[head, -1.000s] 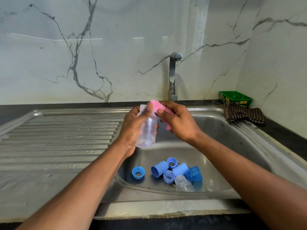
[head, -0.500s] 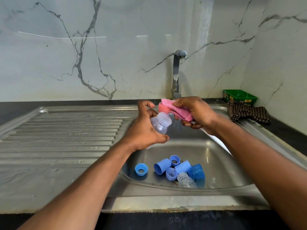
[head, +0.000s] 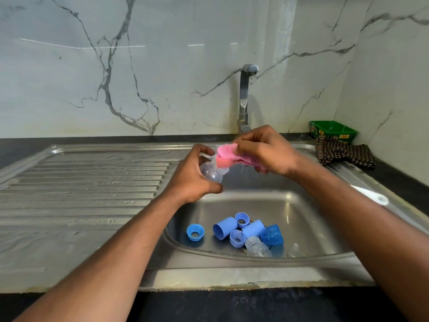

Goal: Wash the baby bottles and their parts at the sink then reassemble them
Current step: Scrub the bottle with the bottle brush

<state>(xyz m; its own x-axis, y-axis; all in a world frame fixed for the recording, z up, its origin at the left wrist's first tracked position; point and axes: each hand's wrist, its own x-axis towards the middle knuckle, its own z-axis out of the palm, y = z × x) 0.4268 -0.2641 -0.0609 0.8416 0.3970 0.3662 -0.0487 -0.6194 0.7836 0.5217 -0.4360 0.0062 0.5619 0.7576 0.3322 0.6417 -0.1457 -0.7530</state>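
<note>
Baby bottle (head: 210,171), clear, was scrubbed above the sink (head: 301,205).
Left hand (head: 193,180) gripped it; right hand (head: 264,151) clutched a pink sponge (head: 226,156) against its mouth. Blue caps (head: 241,228) lay in the sink beneath.

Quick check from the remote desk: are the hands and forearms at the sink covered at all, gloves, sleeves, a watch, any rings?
No. The left hand and right hand are bare, no gloves, and both forearms are uncovered as far as the frame shows. No watch, band or ring is visible.
</note>
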